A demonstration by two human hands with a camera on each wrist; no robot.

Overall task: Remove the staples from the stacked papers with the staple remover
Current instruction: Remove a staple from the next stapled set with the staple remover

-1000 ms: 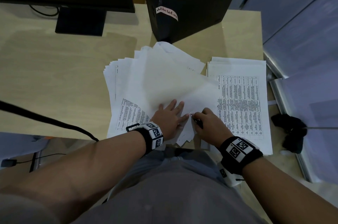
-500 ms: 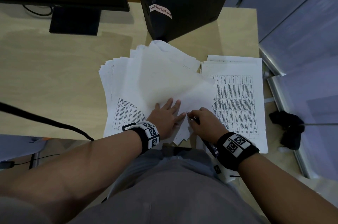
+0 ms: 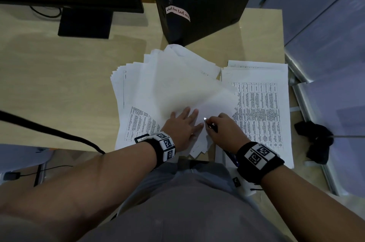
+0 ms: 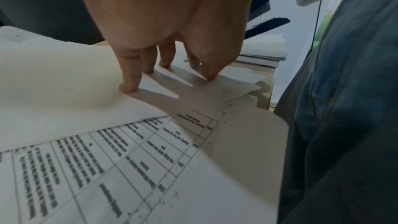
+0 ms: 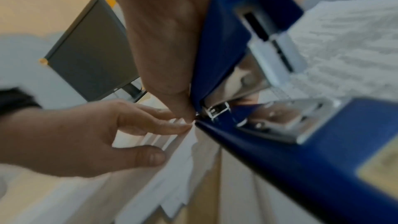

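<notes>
A fanned stack of white papers (image 3: pixel 177 83) lies on the wooden desk (image 3: pixel 59 83), its near corner by the desk's front edge. My left hand (image 3: pixel 185 121) lies flat on that corner, with straight fingers (image 4: pixel 129 77) pressing the sheets down. My right hand (image 3: pixel 219 127) grips a blue staple remover (image 5: pixel 232 54). The tool's metal tip (image 3: pixel 205 119) touches the paper just right of my left index fingertip. In the right wrist view the tool's blue jaws stand apart, with the metal parts showing between them. No staple can be made out.
A second stack of printed tables (image 3: pixel 260 107) lies to the right of the fanned one. A black computer tower (image 3: pixel 197 0) and a monitor stand (image 3: pixel 85 22) stand at the back. A black cable (image 3: pixel 49 129) crosses the desk's front left edge.
Both hands stay at the same corner of the papers. The right hand has edged the tool tip slightly closer to the left fingertips.
</notes>
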